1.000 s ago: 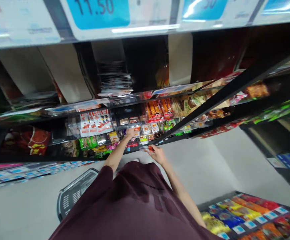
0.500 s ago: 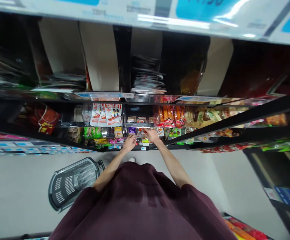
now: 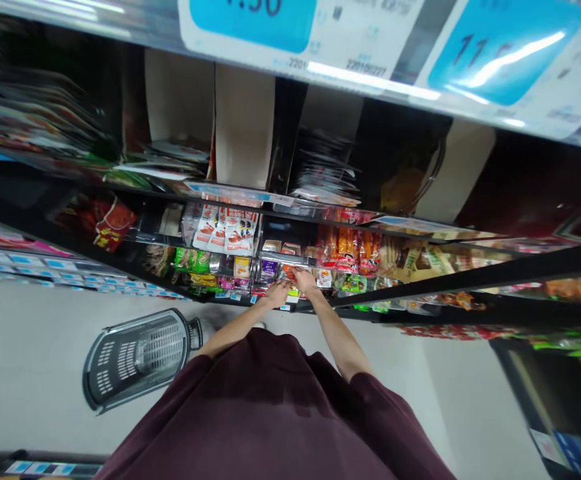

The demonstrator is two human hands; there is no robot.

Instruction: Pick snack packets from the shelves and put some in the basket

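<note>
My right hand point(image 3: 305, 281) reaches into the low front row of the shelf, its fingers closed on a small orange packet point(image 3: 287, 272). Just left of it and slightly lower, my left hand point(image 3: 278, 293) is at the front edge of that row. Its fingers are stretched out toward the right hand, and I see nothing held in them. A purple packet point(image 3: 269, 269) stands behind the left hand. White and orange packets point(image 3: 325, 277) lie right of the right hand. The fingertips are small in view, and the hands partly cover the packets beneath them.
Above the hands, white snack bags point(image 3: 226, 230) and long orange-red packs point(image 3: 353, 248) fill a higher shelf. A large price rail point(image 3: 290, 73) crosses close overhead. A grey shopping basket point(image 3: 140, 360) stands on the floor to the left. A dark shelf bar point(image 3: 450, 277) slants at right.
My left hand has moved right, away from the purple packet and closer to the right hand. The right hand stays at the orange packet. The whole view has tilted and shifted.
</note>
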